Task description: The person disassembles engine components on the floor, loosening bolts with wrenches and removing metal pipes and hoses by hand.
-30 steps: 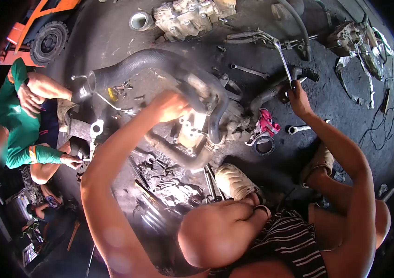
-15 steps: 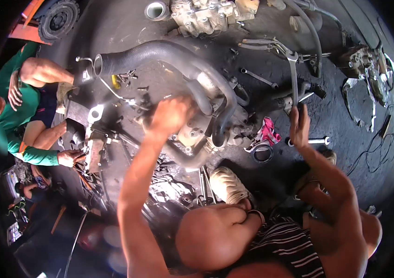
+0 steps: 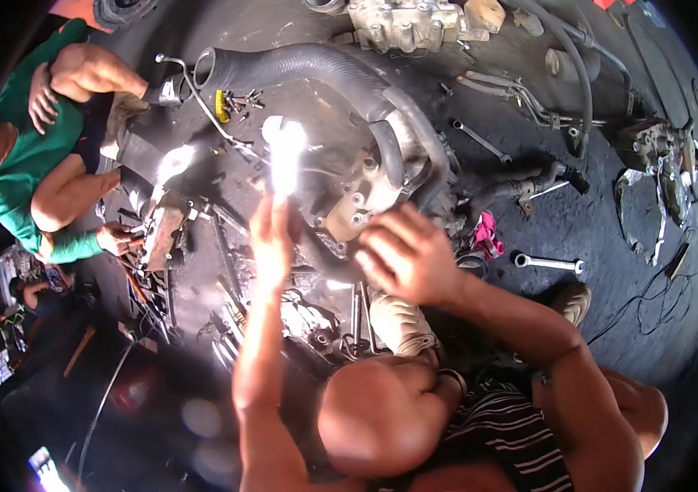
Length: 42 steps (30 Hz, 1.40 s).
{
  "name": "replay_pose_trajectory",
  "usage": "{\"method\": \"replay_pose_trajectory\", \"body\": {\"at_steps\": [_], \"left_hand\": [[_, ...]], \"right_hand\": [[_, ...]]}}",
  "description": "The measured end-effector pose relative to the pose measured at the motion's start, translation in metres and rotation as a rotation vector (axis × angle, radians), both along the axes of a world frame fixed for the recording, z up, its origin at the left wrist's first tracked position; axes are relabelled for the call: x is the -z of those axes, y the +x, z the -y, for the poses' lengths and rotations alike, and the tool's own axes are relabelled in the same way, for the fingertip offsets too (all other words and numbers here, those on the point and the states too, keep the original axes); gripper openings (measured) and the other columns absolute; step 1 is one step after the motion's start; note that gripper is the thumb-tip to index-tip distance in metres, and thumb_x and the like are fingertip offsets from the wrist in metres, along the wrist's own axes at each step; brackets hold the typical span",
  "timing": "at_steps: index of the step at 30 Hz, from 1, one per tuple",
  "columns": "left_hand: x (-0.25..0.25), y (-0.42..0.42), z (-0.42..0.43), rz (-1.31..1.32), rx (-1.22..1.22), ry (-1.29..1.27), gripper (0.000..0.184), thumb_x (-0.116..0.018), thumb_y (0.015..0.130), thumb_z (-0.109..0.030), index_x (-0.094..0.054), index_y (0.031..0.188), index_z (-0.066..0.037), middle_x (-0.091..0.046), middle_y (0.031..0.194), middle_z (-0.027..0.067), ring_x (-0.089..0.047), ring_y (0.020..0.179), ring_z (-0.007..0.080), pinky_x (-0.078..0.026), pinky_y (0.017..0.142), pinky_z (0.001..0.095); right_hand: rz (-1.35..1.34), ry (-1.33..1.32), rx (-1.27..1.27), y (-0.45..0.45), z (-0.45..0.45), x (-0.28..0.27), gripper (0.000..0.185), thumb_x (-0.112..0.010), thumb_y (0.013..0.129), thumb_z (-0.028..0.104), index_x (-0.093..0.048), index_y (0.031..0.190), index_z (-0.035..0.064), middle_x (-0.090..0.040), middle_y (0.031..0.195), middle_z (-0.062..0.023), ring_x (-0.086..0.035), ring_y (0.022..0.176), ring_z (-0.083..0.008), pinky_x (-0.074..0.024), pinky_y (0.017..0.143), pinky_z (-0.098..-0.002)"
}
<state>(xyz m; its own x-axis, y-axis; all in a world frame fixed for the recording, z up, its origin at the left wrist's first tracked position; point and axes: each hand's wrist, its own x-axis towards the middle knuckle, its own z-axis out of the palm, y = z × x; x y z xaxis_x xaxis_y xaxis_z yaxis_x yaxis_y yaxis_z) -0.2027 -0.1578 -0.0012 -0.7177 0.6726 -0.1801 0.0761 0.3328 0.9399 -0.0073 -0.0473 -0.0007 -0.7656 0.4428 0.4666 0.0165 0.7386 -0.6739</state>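
Note:
A wrench (image 3: 285, 156) stands up from my left hand (image 3: 273, 238), its head and shaft bleached white by glare. The fingers of that hand are closed round its lower end. My right hand (image 3: 410, 258) is over the near side of the metal engine part (image 3: 349, 209), fingers loosely curled and apart, with nothing visible in them. Whether its fingertips touch the part, I cannot tell. A thick black hose (image 3: 308, 70) arches across the engine part, and a curved pipe (image 3: 324, 254) runs between my two hands.
A co-worker in a green top (image 3: 45, 164) sits at left, one hand (image 3: 119, 238) at a metal block (image 3: 164, 234). Two more wrenches (image 3: 550, 262) (image 3: 480, 141), a pink cloth (image 3: 488, 236) and a hose assembly (image 3: 521, 189) lie at right. Small bolts (image 3: 242, 105) lie beyond.
The wrench has gone from my right hand to my left. My right hand has moved left to the engine part, and my left hand has come back towards me. The view has shifted slightly.

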Motion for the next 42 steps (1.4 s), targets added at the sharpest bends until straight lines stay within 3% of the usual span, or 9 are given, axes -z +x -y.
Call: {"method": "replay_pose_trajectory", "body": {"at_steps": [2, 4, 18, 21, 25, 27, 32, 36, 42], "left_hand": [[-0.007, -0.038, -0.011, -0.497, 0.276, -0.270, 0.047, -0.049, 0.097, -0.040, -0.054, 0.069, -0.002, -0.043, 0.050, 0.0038, -0.036, 0.046, 0.0149, -0.030, 0.046, 0.0318], [-0.003, -0.068, -0.028, -0.821, 0.509, -0.485, 0.050, -0.051, 0.093, -0.047, -0.061, 0.075, -0.002, -0.055, 0.056, 0.0154, -0.057, 0.056, 0.0360, -0.043, 0.058, 0.0447], [0.009, -0.103, -0.122, -0.926, 1.135, -0.521, 0.048, -0.055, 0.087, -0.052, -0.071, 0.082, -0.007, -0.063, 0.069, 0.0173, -0.062, 0.072, 0.0377, -0.048, 0.071, 0.0467], [0.016, -0.105, -0.119, -0.843, 1.124, -0.637, 0.057, -0.054, 0.084, -0.060, -0.072, 0.092, -0.006, -0.068, 0.089, 0.0183, -0.064, 0.086, 0.0363, -0.048, 0.083, 0.0454], [0.025, -0.093, -0.094, -0.827, 0.937, -0.412, 0.052, -0.055, 0.087, -0.053, -0.070, 0.084, -0.003, -0.064, 0.071, 0.0184, -0.063, 0.074, 0.0379, -0.048, 0.076, 0.0445], [0.015, -0.080, -0.084, -0.763, 0.861, -0.621, 0.050, -0.056, 0.088, -0.050, -0.069, 0.091, -0.002, -0.065, 0.077, 0.0206, -0.063, 0.078, 0.0380, -0.049, 0.076, 0.0437], [0.021, -0.015, -0.016, -0.217, 0.547, -0.343, 0.057, -0.057, 0.091, -0.047, -0.051, 0.122, 0.000, -0.065, 0.101, 0.0197, -0.063, 0.087, 0.0281, -0.047, 0.080, 0.0417], [0.012, 0.083, -0.016, 0.853, 0.020, -0.223, 0.055, -0.058, 0.089, -0.013, -0.031, 0.137, -0.018, -0.047, 0.082, 0.0019, -0.043, 0.060, 0.0091, -0.035, 0.047, 0.0224], [-0.005, 0.108, -0.024, 0.972, -0.142, 0.013, 0.054, -0.052, 0.091, -0.011, -0.024, 0.136, -0.022, -0.043, 0.078, 0.0003, -0.038, 0.054, 0.0060, -0.029, 0.044, 0.0192]], "right_hand": [[0.000, 0.120, 0.109, 0.004, -0.029, -0.002, 0.022, -0.063, 0.081, 0.026, -0.061, 0.092, 0.0073, -0.056, 0.100, -0.0082, -0.053, 0.092, -0.0282, -0.0430, 0.080, -0.0438], [0.068, 0.199, 0.222, 0.002, -0.055, 0.005, 0.025, -0.061, 0.082, 0.027, -0.060, 0.099, 0.0079, -0.054, 0.110, -0.0096, -0.048, 0.103, -0.0307, -0.0365, 0.089, -0.0466], [0.024, -0.008, 0.259, -0.006, -0.074, 0.051, 0.019, -0.053, 0.086, 0.015, -0.062, 0.096, 0.0020, -0.048, 0.121, -0.0150, -0.042, 0.113, -0.0364, -0.0352, 0.094, -0.0460], [0.004, -0.008, 0.251, -0.007, -0.075, 0.050, 0.018, -0.053, 0.085, 0.013, -0.062, 0.096, 0.0016, -0.048, 0.121, -0.0160, -0.042, 0.113, -0.0376, -0.0349, 0.096, -0.0467], [-0.014, -0.014, 0.252, -0.007, -0.074, 0.050, 0.018, -0.053, 0.084, 0.013, -0.062, 0.095, 0.0010, -0.048, 0.121, -0.0165, -0.042, 0.113, -0.0384, -0.0346, 0.097, -0.0473], [-0.004, -0.030, 0.266, -0.008, -0.073, 0.052, 0.018, -0.052, 0.084, 0.012, -0.061, 0.093, 0.0005, -0.048, 0.121, -0.0171, -0.042, 0.112, -0.0389, -0.0346, 0.097, -0.0477], [-0.047, -0.035, 0.274, -0.012, -0.073, 0.058, 0.019, -0.050, 0.086, 0.016, -0.061, 0.090, 0.0005, -0.049, 0.119, -0.0179, -0.042, 0.111, -0.0394, -0.0339, 0.096, -0.0490], [-0.097, -0.043, 0.292, -0.015, -0.070, 0.059, 0.023, -0.049, 0.090, 0.019, -0.062, 0.089, 0.0003, -0.049, 0.119, -0.0183, -0.043, 0.111, -0.0383, -0.0339, 0.096, -0.0481], [-0.061, -0.003, 0.265, -0.010, -0.071, 0.054, 0.022, -0.049, 0.090, 0.019, -0.061, 0.087, 0.0007, -0.049, 0.120, -0.0182, -0.044, 0.109, -0.0388, -0.0358, 0.094, -0.0477]]}}
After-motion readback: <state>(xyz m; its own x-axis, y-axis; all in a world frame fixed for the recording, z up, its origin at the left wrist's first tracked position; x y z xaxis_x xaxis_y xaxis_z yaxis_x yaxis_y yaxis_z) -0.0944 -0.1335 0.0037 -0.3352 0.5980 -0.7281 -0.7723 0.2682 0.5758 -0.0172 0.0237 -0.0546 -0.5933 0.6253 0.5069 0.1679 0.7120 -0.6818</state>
